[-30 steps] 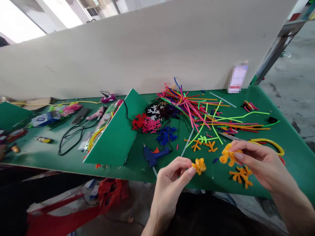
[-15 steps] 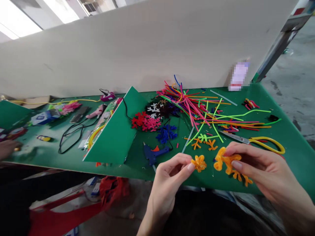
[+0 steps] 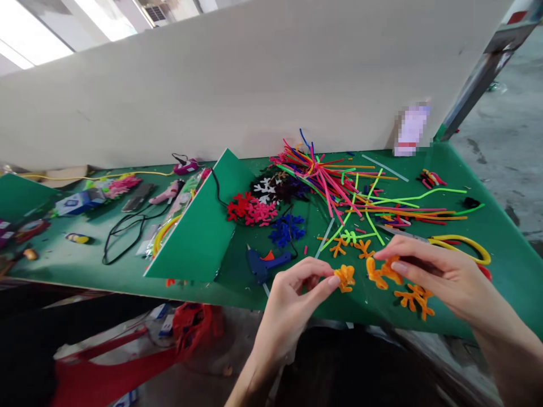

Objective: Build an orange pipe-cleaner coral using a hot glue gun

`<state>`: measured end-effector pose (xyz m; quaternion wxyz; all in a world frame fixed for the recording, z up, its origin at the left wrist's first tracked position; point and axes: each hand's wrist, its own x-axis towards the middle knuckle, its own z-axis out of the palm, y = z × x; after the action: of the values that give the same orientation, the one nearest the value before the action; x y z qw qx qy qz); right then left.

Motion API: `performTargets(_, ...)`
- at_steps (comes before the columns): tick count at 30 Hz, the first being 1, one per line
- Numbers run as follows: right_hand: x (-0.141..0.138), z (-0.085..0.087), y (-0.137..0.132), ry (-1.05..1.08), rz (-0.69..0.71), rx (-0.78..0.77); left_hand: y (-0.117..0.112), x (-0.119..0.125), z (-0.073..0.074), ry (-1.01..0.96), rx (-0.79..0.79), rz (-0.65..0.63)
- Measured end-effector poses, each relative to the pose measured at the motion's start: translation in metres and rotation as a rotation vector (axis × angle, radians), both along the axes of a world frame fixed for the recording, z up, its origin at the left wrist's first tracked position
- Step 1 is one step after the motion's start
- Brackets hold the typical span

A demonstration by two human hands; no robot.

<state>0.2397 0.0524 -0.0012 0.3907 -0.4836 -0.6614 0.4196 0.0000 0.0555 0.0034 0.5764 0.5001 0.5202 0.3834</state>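
My left hand pinches a small bent orange pipe-cleaner piece between thumb and fingertips, above the green table. Just to its right, my right hand is closed on another orange pipe-cleaner piece with rounded loops. The two pieces are close together but apart. Below my right hand, orange branched pipe-cleaner shapes lie on the table. Two more orange branched shapes lie beyond my hands. Scissors with yellow handles are partly hidden behind my right hand. A blue glue gun lies left of my left hand.
Loose coloured pipe cleaners are heaped at the back. Piles of red, pink, black and blue branched shapes lie beside a standing green board. Cables, a pink glue gun and a blue-white box are farther left.
My right hand has turned its orange piece and drawn it slightly left. My left hand's piece has shifted slightly right. The co-worker's hand at the far left has mostly left the view.
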Motion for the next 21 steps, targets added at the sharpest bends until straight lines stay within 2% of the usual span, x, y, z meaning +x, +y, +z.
performTargets(2,0.002,-0.003,0.011,-0.096,0.032,0.067,0.011,-0.001,-0.006,0.025,-0.033,-0.03)
performTargets(5,0.001,-0.014,0.031,-0.164,0.024,0.109,0.038,-0.003,-0.023,0.013,-0.103,-0.012)
performTargets(9,-0.005,-0.031,0.05,-0.242,-0.162,0.271,0.076,-0.01,-0.051,0.093,-0.067,0.115)
performTargets(11,-0.007,-0.032,0.051,-0.26,-0.224,0.35,0.087,-0.014,-0.057,0.106,-0.023,0.181)
performTargets(14,-0.008,-0.016,0.045,-0.122,-0.223,0.341,0.083,-0.013,-0.045,0.101,0.02,0.211)
performTargets(17,-0.009,0.015,0.037,0.013,-0.192,0.309,0.066,-0.006,-0.019,0.074,0.063,0.115)
performTargets(19,-0.007,0.033,0.033,0.081,-0.258,0.348,0.06,-0.001,-0.003,0.065,0.159,0.082)
performTargets(21,-0.003,0.043,0.025,0.163,-0.371,0.398,0.061,0.001,0.007,0.099,0.238,0.125)
